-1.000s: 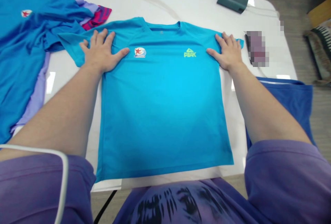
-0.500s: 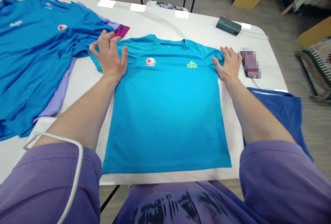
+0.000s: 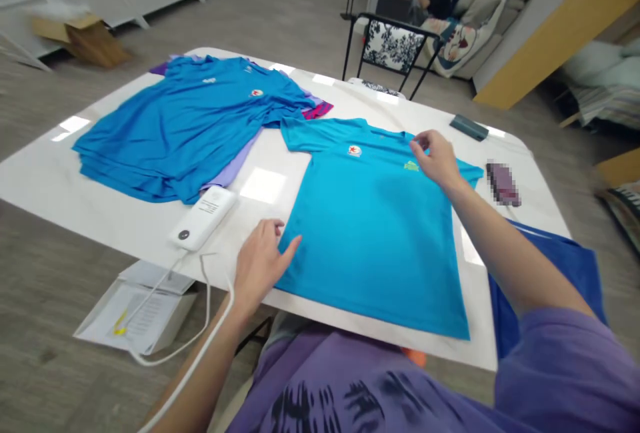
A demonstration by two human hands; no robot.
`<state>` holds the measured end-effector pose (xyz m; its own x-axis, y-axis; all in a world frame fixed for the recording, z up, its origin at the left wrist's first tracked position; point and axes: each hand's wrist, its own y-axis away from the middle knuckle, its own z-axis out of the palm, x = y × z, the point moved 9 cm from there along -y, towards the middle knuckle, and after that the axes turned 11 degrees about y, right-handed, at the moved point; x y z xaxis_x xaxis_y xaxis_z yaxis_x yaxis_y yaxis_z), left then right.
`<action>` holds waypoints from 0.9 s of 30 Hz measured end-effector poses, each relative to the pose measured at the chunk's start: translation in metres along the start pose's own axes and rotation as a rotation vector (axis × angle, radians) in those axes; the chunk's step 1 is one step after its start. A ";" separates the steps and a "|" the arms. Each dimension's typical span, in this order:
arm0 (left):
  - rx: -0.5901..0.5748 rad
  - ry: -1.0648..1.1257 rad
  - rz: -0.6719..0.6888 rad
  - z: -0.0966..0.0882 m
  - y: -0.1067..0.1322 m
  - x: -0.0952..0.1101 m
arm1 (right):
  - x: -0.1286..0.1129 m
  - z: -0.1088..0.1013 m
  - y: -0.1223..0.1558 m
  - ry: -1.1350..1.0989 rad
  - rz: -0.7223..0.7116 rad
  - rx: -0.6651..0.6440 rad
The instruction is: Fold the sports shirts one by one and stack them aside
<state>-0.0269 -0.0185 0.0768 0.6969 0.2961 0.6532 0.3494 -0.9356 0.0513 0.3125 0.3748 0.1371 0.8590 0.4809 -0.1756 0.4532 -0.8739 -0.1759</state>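
A bright blue T-shirt (image 3: 377, 219) lies spread flat on the white table, front side up. It has a round red-star badge (image 3: 355, 151) and a green logo (image 3: 411, 166) on the chest. My right hand (image 3: 437, 156) is over its right shoulder near the collar, fingers loosely bent, with nothing seen in them. Beside the shirt's lower left edge is my left hand (image 3: 263, 256), thumb apart from the curled fingers and holding nothing. Whether either hand touches the cloth is hard to tell.
Other blue shirts (image 3: 185, 123) lie piled on the left. A white power bank (image 3: 205, 216) with a cable (image 3: 220, 326) sits near my left hand. Right: a dark case (image 3: 469, 127), a blurred phone (image 3: 503, 183), blue cloth (image 3: 550, 266). A chair (image 3: 393, 46) and seated person are beyond.
My left hand has left the left sleeve and come down to the shirt's lower left side. My right hand has moved inward from the right sleeve toward the collar. The view has swung left and up.
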 end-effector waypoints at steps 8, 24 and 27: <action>-0.035 -0.023 -0.146 -0.007 0.054 -0.022 | -0.254 0.138 -0.092 -0.068 -0.207 -0.372; -0.054 0.373 -0.100 -0.002 0.055 -0.019 | -0.342 0.226 -0.174 0.118 -0.084 -0.395; -0.019 0.571 -0.086 0.001 0.058 -0.007 | -0.307 0.198 -0.182 -0.068 -0.001 -0.302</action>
<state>-0.0111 -0.0742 0.0744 0.2164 0.2251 0.9500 0.3744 -0.9178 0.1322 -0.0810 0.4000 0.0314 0.8456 0.4762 -0.2414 0.5127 -0.8504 0.1184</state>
